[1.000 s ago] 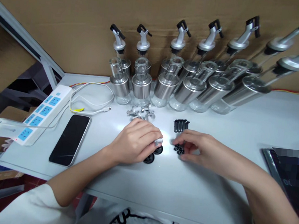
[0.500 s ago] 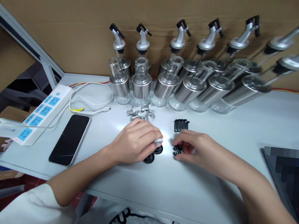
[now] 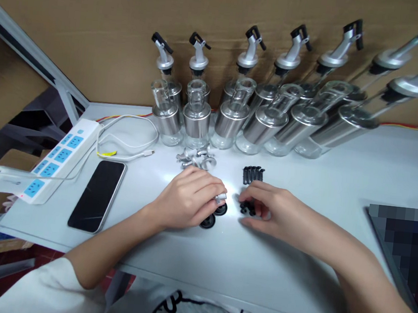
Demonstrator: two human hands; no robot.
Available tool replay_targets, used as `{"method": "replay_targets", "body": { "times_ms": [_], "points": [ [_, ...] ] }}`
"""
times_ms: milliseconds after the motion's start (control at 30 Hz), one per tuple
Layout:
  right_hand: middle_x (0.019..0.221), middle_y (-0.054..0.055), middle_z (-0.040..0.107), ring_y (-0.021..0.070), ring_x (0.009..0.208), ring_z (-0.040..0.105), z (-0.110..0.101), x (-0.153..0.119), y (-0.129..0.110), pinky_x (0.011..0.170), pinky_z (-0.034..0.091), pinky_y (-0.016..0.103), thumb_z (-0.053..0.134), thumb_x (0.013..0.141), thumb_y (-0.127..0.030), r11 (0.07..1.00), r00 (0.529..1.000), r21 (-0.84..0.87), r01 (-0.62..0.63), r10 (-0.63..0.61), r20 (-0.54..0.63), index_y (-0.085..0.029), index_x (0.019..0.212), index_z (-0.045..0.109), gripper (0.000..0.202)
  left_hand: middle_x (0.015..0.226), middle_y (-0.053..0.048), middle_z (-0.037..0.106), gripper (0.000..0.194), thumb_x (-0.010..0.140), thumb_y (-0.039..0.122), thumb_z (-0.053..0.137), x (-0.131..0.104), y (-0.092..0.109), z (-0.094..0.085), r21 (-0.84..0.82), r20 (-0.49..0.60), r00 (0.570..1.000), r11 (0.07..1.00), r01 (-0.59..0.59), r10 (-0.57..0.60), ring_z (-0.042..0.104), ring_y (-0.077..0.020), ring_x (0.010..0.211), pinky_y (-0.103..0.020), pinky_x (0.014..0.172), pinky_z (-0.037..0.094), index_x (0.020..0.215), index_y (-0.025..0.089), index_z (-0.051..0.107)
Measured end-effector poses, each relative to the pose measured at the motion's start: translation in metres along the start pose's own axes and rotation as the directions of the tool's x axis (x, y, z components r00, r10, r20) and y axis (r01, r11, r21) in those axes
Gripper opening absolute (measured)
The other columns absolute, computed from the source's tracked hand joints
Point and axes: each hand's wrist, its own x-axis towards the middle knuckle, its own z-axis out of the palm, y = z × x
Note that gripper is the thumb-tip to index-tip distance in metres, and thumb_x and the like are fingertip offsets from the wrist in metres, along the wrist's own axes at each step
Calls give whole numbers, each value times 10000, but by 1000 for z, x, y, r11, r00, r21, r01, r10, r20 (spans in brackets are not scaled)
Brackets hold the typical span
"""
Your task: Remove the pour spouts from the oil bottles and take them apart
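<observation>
In the middle of the table my left hand (image 3: 189,198) is closed around a silver pourer spout (image 3: 220,197), whose tip pokes out past the fingers. Round black stoppers (image 3: 208,221) lie beneath and beside that hand, partly covered by it. My right hand (image 3: 263,205) is open, thumb and forefinger apart around a small cluster of black parts (image 3: 247,208); whether a fingertip touches them I cannot tell. Just beyond it is a neat row of black levers (image 3: 253,175). Several silver pourer spouts (image 3: 197,158) are heaped behind my left hand.
Steel-sleeved glass bottles (image 3: 231,124) without tops line the back, before a row with pourers fitted (image 3: 248,56). On the left lie a phone (image 3: 97,195), a power strip (image 3: 61,161) and a white cable (image 3: 126,158). A dark, partly blurred-out device (image 3: 380,229) sits at right.
My right hand's fingers have spread slightly wider around the small black parts, and the thumb has shifted a little left. My left hand stays put with the spout.
</observation>
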Motion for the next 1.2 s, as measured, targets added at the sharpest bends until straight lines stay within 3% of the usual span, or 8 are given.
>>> {"method": "replay_targets", "body": {
  "times_ms": [100,267,600,1033,1200],
  "points": [
    [888,4,549,110,635,522,2,1,0,605,432,242,640,807,-216,1000,1000,-28,-7,7,3,-225,942,610,139,910,-70,713,132,947,173,461,0,0,0,3,0,1000,1000,0,0,642,-170,822,-309,748,472,927,131,584],
    [849,1,520,101,621,508,1,1,0,591,424,229,524,815,-103,998,999,-52,19,-17,39,-213,828,581,125,907,-73,712,129,943,169,469,1,0,0,1,2,1000,1000,1,-1,640,-173,816,-311,745,470,922,123,588],
    [847,6,553,121,628,534,-3,-1,4,583,451,235,585,745,-94,1000,999,25,1,-2,49,-226,902,625,209,908,-71,712,117,932,160,488,0,0,-1,1,8,1000,1000,3,-3,639,-177,820,-311,747,470,929,116,597],
    [814,7,567,130,634,539,-2,1,4,604,431,253,582,798,-140,1000,1000,18,14,-14,18,-212,837,634,97,907,-69,713,122,933,163,491,1,0,-1,6,4,1000,1000,-2,2,640,-179,817,-314,746,476,922,111,601],
    [840,13,571,130,627,535,-1,2,0,577,424,251,628,829,-248,1000,999,-18,-7,8,33,-216,869,620,51,908,-63,713,131,936,164,482,1,1,-1,9,9,1000,1000,4,-4,634,-176,811,-313,746,474,924,114,602]
  ]
}}
